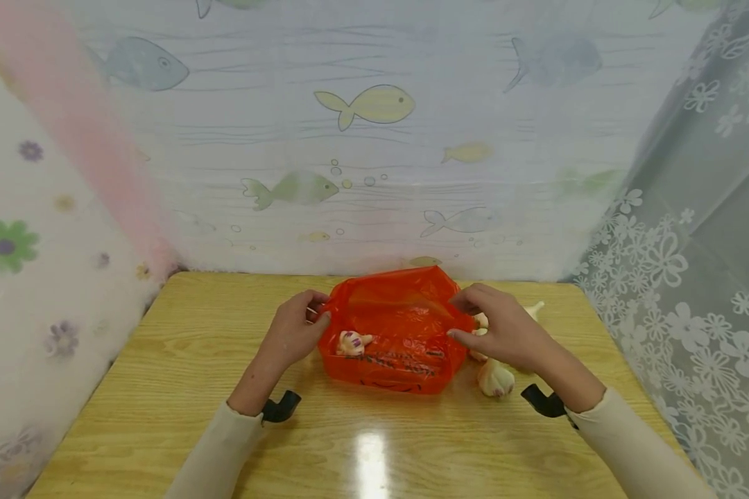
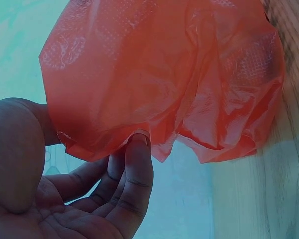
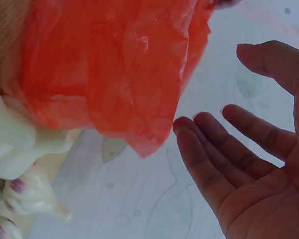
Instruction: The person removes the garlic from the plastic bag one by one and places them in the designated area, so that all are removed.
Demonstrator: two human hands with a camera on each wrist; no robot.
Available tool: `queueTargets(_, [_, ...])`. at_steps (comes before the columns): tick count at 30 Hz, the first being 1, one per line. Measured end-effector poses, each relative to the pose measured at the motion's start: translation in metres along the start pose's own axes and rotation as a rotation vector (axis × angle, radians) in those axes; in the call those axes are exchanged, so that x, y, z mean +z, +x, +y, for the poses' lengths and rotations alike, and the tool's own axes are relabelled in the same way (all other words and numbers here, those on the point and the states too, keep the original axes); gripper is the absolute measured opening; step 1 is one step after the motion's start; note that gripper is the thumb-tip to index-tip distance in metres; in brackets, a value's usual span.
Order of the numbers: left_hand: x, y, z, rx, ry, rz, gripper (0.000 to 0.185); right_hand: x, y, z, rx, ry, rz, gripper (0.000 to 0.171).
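Observation:
A red plastic bag [image 1: 399, 319] lies on the table with its mouth spread toward the person. One garlic bulb [image 1: 352, 343] with purple streaks sits inside, near the left end. My left hand [image 1: 296, 329] pinches the bag's left rim; in the left wrist view the thumb goes behind the plastic and a fingertip [image 2: 139, 137] presses its edge. At the bag's right end is my right hand [image 1: 502, 326], its fingers loosely bent and apart; the right wrist view shows nothing between them. Several garlic bulbs [image 1: 496, 378] lie beside the bag, partly hidden by the right hand.
The wooden table [image 1: 181, 360] ends at a fish-patterned curtain [image 1: 374, 152] at the back. Flowered sheets hang along the left and right sides. Each wrist carries a black camera mount [image 1: 281, 407] that juts inward above the table.

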State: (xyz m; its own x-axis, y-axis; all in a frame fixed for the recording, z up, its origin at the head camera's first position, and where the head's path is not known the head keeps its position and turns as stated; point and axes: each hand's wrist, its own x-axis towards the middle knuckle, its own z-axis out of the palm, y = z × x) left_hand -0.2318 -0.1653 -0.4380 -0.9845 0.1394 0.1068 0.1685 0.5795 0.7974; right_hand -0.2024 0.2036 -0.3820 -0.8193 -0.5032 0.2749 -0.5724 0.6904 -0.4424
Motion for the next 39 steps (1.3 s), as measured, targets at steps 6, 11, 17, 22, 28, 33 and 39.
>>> queueTargets(6, [0.001, 0.0, 0.0, 0.001, 0.0, -0.002, 0.031, 0.0, 0.015, -0.007, -0.063, -0.042, -0.008, 0.034])
queueTargets(11, [0.001, 0.0, -0.002, 0.008, 0.006, -0.001, 0.031, -0.001, 0.03, -0.015, -0.08, -0.054, -0.056, 0.037])
queueTargets(17, [0.0, 0.001, -0.002, 0.014, 0.012, -0.001, 0.03, 0.001, 0.049, -0.018, -0.121, -0.053, -0.118, 0.038])
queueTargets(22, [0.002, 0.001, -0.002, 0.013, 0.018, -0.002, 0.03, 0.002, 0.061, -0.021, -0.171, -0.07, -0.16, 0.039])
queueTargets(28, [0.003, 0.001, -0.001, 0.016, 0.018, -0.004, 0.031, 0.002, 0.079, -0.026, -0.231, -0.07, -0.223, 0.039])
queueTargets(33, [0.002, 0.001, -0.001, 0.017, 0.011, -0.003, 0.03, 0.003, 0.093, -0.031, -0.259, -0.101, -0.282, 0.04])
queueTargets(39, [0.002, 0.001, 0.0, 0.007, 0.009, -0.006, 0.03, 0.011, 0.107, -0.036, -0.262, -0.115, -0.386, 0.043])
